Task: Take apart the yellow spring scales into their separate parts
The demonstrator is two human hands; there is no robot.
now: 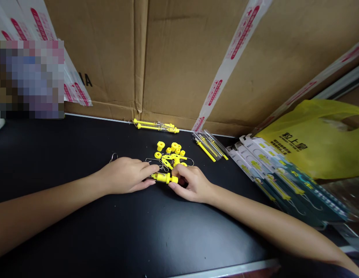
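Between left fingers (148, 170) and right fingers (178, 189) | yellow part (161, 177) | gripped both ends

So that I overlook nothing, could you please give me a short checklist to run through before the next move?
1. Left hand gripping the yellow spring-scale part: ok, at its left end.
2. Right hand gripping the same part: ok, pinching its right end.
3. Loose yellow fittings close by: ok, just beyond the hands.
4. Clear tubes apart from the fittings: ok, off to their right.
5. Held part fully seated together: cannot tell, the joint is too small to judge.
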